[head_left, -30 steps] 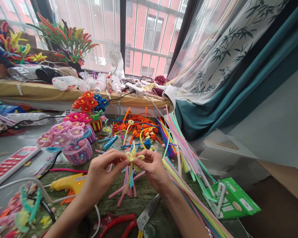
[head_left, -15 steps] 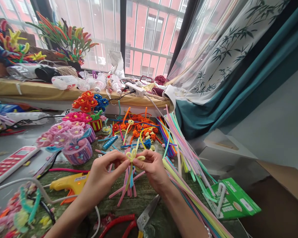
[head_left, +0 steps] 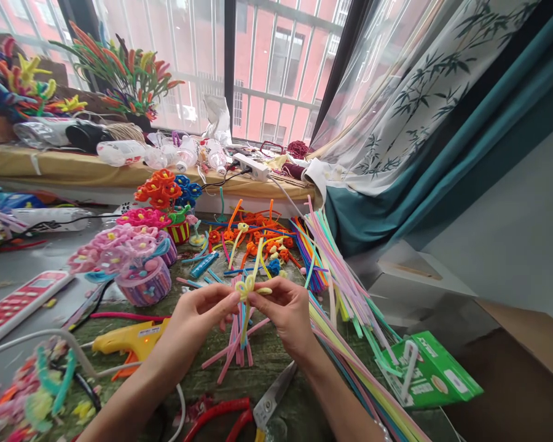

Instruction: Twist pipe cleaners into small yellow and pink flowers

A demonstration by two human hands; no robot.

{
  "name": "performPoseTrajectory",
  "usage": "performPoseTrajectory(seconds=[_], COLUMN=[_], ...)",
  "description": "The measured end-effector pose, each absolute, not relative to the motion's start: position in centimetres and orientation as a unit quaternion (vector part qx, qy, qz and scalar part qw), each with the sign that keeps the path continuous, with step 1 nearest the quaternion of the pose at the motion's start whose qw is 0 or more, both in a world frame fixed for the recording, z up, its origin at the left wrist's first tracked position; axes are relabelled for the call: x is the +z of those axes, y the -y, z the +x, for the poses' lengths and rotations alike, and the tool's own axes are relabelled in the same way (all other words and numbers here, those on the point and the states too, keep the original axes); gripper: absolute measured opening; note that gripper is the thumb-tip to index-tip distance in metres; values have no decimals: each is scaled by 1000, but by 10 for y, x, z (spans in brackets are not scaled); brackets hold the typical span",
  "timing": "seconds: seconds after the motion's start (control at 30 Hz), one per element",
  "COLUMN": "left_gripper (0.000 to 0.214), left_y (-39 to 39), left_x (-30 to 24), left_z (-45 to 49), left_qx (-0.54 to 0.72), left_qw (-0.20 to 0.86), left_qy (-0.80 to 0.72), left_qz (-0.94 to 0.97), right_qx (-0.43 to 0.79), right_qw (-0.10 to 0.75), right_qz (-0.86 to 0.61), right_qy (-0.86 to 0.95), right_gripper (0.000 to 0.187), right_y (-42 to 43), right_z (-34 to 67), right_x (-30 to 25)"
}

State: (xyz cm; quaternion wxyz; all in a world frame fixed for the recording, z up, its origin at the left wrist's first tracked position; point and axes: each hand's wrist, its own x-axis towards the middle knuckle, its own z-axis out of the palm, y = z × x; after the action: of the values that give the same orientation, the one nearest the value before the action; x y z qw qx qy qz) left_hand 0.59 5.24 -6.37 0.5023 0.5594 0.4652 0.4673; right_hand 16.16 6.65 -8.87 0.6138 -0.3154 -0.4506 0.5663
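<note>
Both hands meet over the table's middle, pinching a pale yellow pipe-cleaner flower with small looped petals. My left hand grips it from the left with thumb and forefinger. My right hand pinches its right side, fingers curled. A loose end of the yellow stem sticks up above the loops. Under the hands lies a small heap of pink and blue pipe-cleaner pieces.
A yellow glue gun lies left of the hands, scissors with red handles near the front edge. Long pastel pipe cleaners fan out to the right beside a green box. Finished flower pots stand at the left.
The yellow flower has been turned a little between the fingers and its loose end now points up. Both hands stay in the same place.
</note>
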Motion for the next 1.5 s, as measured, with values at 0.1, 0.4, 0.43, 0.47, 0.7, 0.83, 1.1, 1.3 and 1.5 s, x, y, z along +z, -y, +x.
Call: performPoseTrajectory(seconds=[0.1,0.4,0.43,0.47,0.7,0.83,1.1,1.3,1.5], left_gripper=[19,15,13,11,30,25,12,23,25], left_y=[-51,-45,-45,-45,-49,-52,-46,-45,-42], left_x=[-66,-68,-69,-72,-89,-85,-73,-71,-70], left_z=[7,15,14,12,-13,-12,7,13,15], left_qx=[465,501,505,505,391,403,482,507,533], left_qw=[545,420,358,282,-147,-133,119,368,457], left_qy=[-444,-458,-461,-458,-266,-298,-467,-491,-477], left_qz=[538,602,636,675,869,855,732,605,529], right_qx=[553,542,549,556,608,609,582,586,603], right_qw=[609,614,615,614,579,580,597,593,584], right_qz=[-312,-347,-348,-349,-356,-350,-348,-347,-332], right_qy=[476,457,447,438,410,412,429,430,430], right_gripper=[14,16,17,19,24,25,25,28,27], right_y=[-66,-65,-64,-65,-68,-69,-70,-70,-67], right_z=[162,161,161,160,159,160,162,163,161], right_x=[-91,-91,-90,-89,-91,-92,-93,-92,-90])
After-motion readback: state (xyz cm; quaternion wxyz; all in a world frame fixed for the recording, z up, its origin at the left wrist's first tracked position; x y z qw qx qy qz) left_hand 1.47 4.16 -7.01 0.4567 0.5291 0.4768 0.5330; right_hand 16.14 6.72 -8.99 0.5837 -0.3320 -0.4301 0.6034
